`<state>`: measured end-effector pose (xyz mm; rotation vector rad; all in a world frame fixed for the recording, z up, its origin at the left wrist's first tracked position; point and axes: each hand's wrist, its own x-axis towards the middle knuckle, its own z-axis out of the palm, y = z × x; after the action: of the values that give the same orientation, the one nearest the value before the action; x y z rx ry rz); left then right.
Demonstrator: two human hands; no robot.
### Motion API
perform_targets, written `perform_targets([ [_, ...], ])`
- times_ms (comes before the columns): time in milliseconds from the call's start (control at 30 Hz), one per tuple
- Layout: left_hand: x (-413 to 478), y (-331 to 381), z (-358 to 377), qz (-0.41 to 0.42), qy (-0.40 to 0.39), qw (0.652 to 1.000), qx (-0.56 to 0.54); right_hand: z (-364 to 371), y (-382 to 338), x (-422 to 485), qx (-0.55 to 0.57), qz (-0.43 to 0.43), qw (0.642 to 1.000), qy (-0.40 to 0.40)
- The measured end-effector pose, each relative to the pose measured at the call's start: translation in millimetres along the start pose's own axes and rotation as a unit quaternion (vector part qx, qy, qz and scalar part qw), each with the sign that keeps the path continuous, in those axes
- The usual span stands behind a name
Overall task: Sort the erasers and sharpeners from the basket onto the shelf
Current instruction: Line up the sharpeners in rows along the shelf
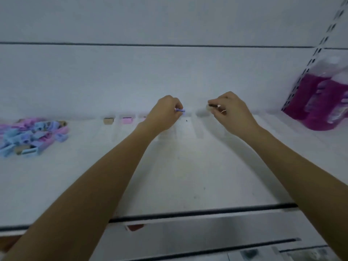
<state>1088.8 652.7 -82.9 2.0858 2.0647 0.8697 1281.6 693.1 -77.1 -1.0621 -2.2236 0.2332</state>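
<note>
Both arms reach over a white shelf (pixel 188 176) toward its back wall. My left hand (pixel 165 112) pinches a small purple piece (pixel 180 110) just above the shelf. My right hand (pixel 231 112) pinches a small beige piece (pixel 211 107) at the same depth. To the left of my left hand, a beige piece (pixel 108 121) and a pink piece (pixel 126 120) stand in a row along the back; a third pink one (pixel 144 117) is partly hidden by my left hand. A heap of blue, purple, pink and beige erasers and sharpeners (pixel 32 137) lies at the far left. No basket is in view.
Two bottles of magenta liquid (pixel 320 98) stand at the shelf's back right, beside a slotted metal upright (pixel 308 66). The shelf's front edge (pixel 188 213) runs across below my forearms, with a lower shelf edge beneath it.
</note>
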Motion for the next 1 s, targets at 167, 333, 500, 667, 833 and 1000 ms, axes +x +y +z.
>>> perform_targets([
  [167,11,10,17,-0.038,0.008,0.997,0.073,5,27,29,0.040,-0.022,0.999,-0.004],
  [333,18,14,22,-0.059,0.014,0.985,0.162,19,39,31,0.064,-0.036,0.997,-0.017],
  [500,20,16,24,-0.062,0.007,0.980,0.187,24,38,31,0.057,-0.060,0.996,-0.041],
  [667,19,15,26,-0.062,-0.008,0.987,0.146,25,40,28,0.058,-0.046,0.996,-0.056],
  [833,17,14,24,-0.054,-0.027,0.990,0.128,24,40,25,0.048,-0.055,0.996,-0.055],
  [1000,10,9,13,-0.040,-0.011,0.992,0.116,23,38,26,0.037,-0.060,0.997,-0.043],
])
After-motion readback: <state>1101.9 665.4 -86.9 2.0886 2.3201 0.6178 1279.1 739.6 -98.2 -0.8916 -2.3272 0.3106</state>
